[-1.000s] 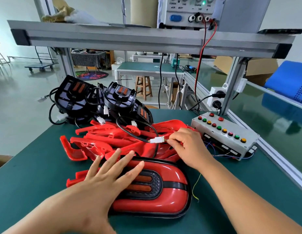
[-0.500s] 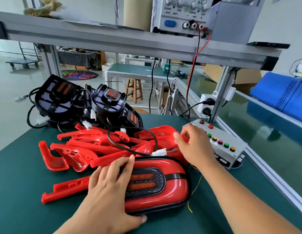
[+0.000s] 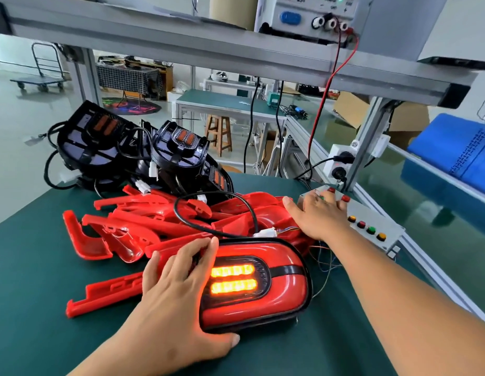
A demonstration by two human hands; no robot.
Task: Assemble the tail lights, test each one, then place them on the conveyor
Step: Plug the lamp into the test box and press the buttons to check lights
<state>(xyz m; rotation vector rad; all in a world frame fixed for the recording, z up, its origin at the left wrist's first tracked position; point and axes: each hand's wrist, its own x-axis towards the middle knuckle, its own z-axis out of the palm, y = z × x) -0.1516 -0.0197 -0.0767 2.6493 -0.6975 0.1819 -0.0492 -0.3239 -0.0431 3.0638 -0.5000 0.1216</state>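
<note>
Head view, left hand (image 3: 176, 294) grips tail light's (image 3: 286, 291) left edge

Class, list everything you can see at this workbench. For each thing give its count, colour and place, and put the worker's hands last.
tail light: one, red with black rim, two amber strips lit, front centre of table
red covers: loose pile, count unclear, red, behind the tail light
lamp bases: at least three, black with orange inserts, table's far left
white connector: one, white, at the tail light's far edge
button box: one, grey, with red, yellow and green buttons, table's right edge
power supply: one, white, blue button, overhead shelf
red lead: one, red, hanging from power supply
table: one, green top
left hand: holds tail light's left end
right hand: fingers flat on button box
</note>
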